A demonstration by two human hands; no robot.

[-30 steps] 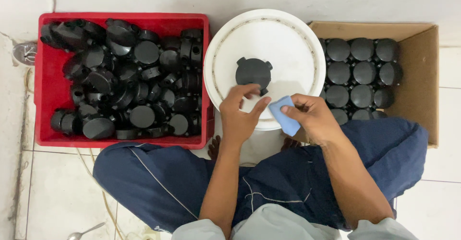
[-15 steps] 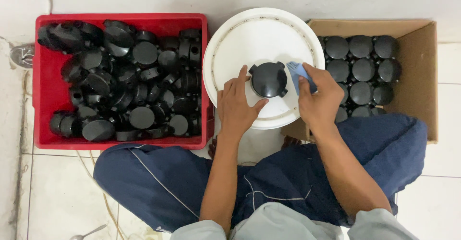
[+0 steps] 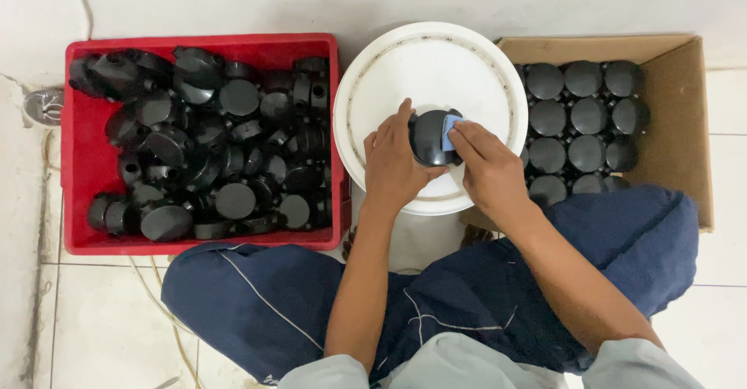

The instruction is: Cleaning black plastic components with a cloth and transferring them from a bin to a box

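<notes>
both hands are now set on the round black plastic cap (image 3: 430,137) atop the upturned white bucket (image 3: 389,70) — left hand (image 3: 393,163) grips it, while the small blue pad (image 3: 450,127), lately beside it, is pressed on by the right hand (image 3: 486,167) — wiping is judged begun.

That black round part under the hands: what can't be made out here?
Head view only:
- Black round part: near side hidden by left hand.
- Blue pad: mostly under right hand fingers.
- Red crate: lower pieces buried.
- Cardboard box: near row hidden by knee.

Red crate (image 3: 82,233), cardboard box (image 3: 677,117)
</notes>
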